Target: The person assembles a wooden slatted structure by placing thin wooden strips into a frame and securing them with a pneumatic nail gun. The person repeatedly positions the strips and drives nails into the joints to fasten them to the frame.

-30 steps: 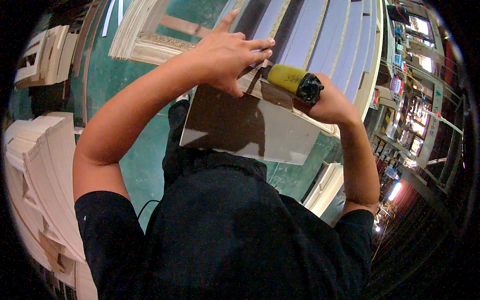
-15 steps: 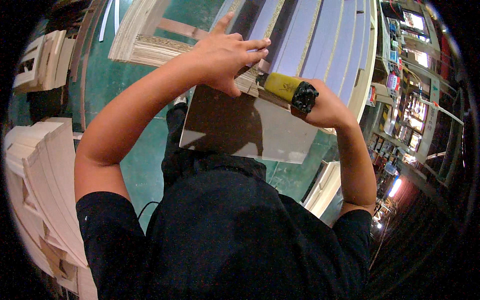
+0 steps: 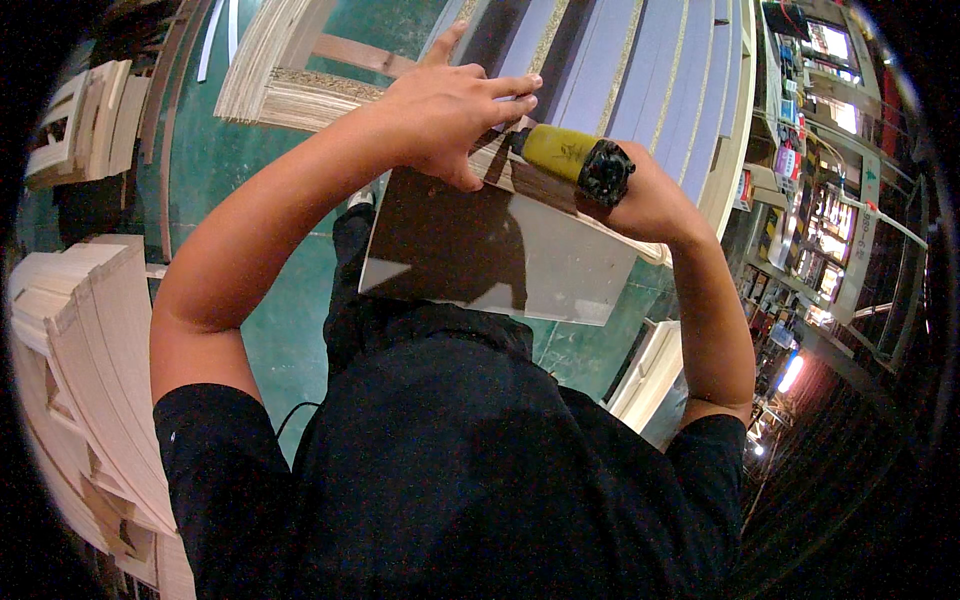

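left hand [image 3: 440, 125] steady, fingers spread | right hand [image 3: 650, 208] gripping yellow tool [image 3: 558, 150], nudged forward | wood edge [image 3: 492, 160] work seemingly ongoing

right grip [image 3: 655, 205] partly hidden behind yellow tool [image 3: 560, 151], lavender boards [image 3: 640, 80] cut off by top edge

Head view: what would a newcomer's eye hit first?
Probably the yellow-and-black tool, just above the picture's middle, in the right hand. Next, the left hand, spread open to the tool's left. Beyond them, pale lavender strips run toward the top edge.
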A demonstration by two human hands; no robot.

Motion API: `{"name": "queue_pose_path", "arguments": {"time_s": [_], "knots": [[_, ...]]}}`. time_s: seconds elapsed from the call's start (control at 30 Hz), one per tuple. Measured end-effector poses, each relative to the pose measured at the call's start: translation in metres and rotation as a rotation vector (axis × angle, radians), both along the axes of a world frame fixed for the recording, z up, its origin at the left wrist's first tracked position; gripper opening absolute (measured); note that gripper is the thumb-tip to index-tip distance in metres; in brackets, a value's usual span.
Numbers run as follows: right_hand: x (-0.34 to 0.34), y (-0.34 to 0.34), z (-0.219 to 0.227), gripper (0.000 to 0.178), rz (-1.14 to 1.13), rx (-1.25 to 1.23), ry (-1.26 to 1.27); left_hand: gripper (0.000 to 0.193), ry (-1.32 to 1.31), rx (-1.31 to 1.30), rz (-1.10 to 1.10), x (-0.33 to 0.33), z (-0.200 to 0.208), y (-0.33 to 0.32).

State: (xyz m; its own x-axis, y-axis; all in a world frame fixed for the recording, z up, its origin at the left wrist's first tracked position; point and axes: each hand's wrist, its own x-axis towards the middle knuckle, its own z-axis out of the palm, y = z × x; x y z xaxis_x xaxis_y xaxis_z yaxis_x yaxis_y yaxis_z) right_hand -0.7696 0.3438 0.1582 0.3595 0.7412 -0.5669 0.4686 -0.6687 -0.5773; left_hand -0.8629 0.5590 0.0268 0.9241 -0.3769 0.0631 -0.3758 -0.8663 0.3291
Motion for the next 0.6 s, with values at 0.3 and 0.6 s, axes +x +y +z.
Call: {"name": "queue_pose_path", "arguments": {"time_s": [0.3,0.6], "knots": [[-0.01,-0.019,-0.004,0.042,0.12,0.011,-0.072,0.115,-0.004,0.0,-0.008,0.002,-0.001,0.002],[-0.009,-0.083,-0.005,0.04,-0.077,-0.038,0.016,0.11,-0.047,-0.004,-0.006,0.0,-0.003,-0.001]]}}
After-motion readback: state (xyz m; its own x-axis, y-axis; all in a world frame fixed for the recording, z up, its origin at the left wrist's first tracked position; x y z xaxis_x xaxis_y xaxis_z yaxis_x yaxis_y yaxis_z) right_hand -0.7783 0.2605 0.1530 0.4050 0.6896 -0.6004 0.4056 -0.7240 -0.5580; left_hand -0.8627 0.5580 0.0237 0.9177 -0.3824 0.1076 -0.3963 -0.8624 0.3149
